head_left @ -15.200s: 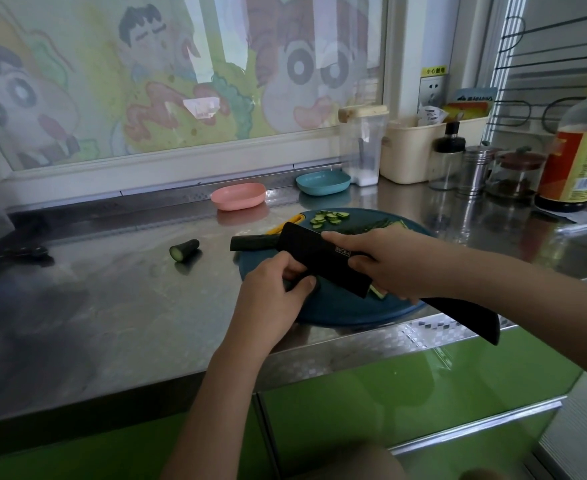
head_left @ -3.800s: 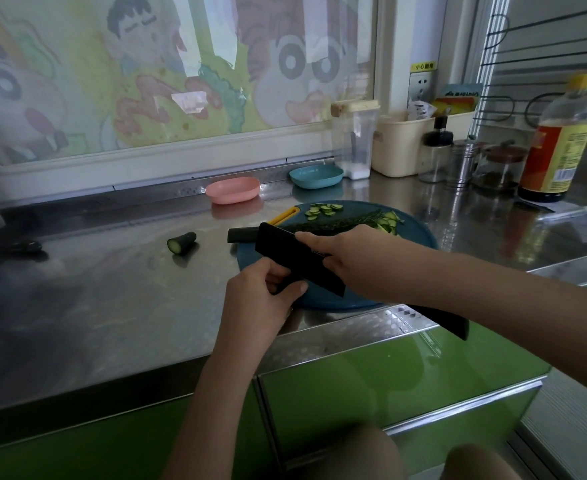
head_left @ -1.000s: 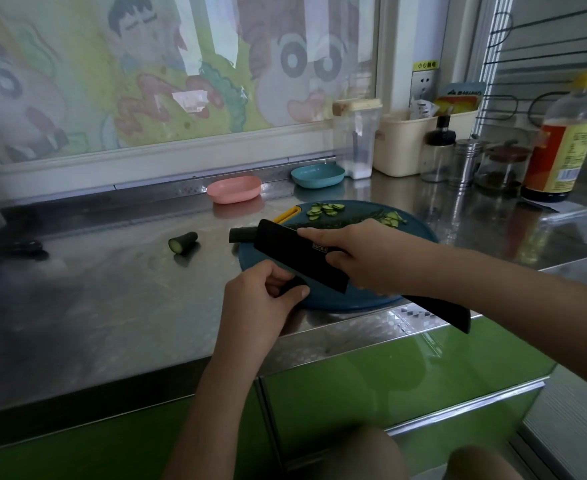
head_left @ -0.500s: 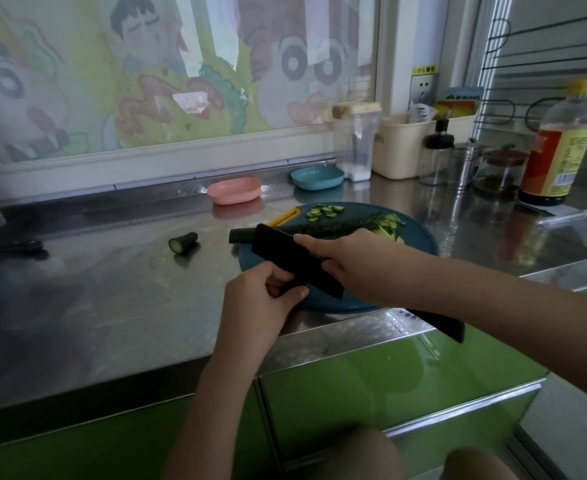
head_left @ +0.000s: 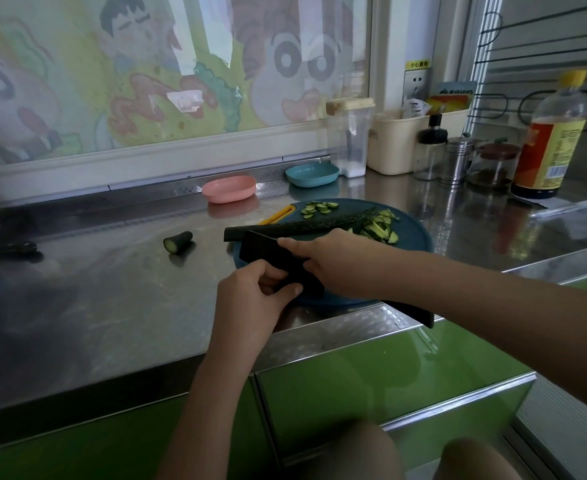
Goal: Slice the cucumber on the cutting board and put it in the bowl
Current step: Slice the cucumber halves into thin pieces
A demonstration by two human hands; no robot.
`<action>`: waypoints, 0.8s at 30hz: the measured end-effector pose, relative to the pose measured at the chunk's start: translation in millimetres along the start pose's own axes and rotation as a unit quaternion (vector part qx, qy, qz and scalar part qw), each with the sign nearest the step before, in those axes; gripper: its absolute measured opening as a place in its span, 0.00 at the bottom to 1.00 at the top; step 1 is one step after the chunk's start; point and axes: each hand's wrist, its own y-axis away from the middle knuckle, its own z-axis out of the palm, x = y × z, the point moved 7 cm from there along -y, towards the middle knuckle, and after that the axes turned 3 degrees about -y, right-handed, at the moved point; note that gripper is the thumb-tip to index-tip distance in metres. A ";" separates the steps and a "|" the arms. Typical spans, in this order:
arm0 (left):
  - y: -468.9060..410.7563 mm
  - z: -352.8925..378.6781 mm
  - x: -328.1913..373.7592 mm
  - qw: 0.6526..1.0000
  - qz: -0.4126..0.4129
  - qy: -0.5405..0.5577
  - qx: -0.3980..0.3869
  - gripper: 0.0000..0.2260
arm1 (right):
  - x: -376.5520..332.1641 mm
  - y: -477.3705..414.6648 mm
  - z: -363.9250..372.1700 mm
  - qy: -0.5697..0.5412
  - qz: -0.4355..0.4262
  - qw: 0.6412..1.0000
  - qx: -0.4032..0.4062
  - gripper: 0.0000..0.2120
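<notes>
Since half a second ago the right hand [head_left: 330, 261] and its knife [head_left: 271, 252] have edged slightly toward 9 o'clock, and nothing else has shifted. Right fingers [head_left: 287, 242] are clenched over the top of the black blade, grasping the knife. Its handle [head_left: 413, 311] runs out toward 4 o'clock, past the front edge of the desk [head_left: 112, 289]. Left fingers [head_left: 268, 271] are curled, and with the thumb they pinch a dark piece [head_left: 280, 288] against the blade's lower edge; what that piece is I cannot tell. Both hands, the left hand [head_left: 250, 296] at 7 o'clock, work over the near part of the round teal cutting board [head_left: 413, 237]. Beyond the blade a long cucumber [head_left: 302, 226] lies across the board from 9 toward 1 o'clock. Thin slices [head_left: 318, 207] sit at 12 o'clock, and a looser heap of cut pieces [head_left: 378, 228] sits at 2 o'clock. At 11 o'clock a yellow handle [head_left: 278, 216] rests at the board's rim. Off the board at 9 o'clock, a cut cucumber end [head_left: 177, 241] lies alone on the desk. Farther back stand a pink bowl [head_left: 229, 188] at 11 o'clock and a blue bowl [head_left: 312, 174] at 12 o'clock, and no cucumber shows in either
</notes>
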 end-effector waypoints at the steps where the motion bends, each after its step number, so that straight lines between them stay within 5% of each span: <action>1: -0.1 0.1 -0.5 1.000 -0.001 0.001 0.001 0.07 | 4.7 1.0 -1.0 -0.008 0.007 1.000 0.003 0.27; 9: 0.8 0.4 -0.4 1.000 -0.005 0.011 0.012 0.07 | 23.7 17.9 -13.9 -0.121 0.021 0.992 0.030 0.25; 24: 2.5 -0.8 2.1 1.000 -0.007 0.009 0.009 0.06 | 10.6 19.3 -15.5 -0.076 -0.006 0.997 0.035 0.25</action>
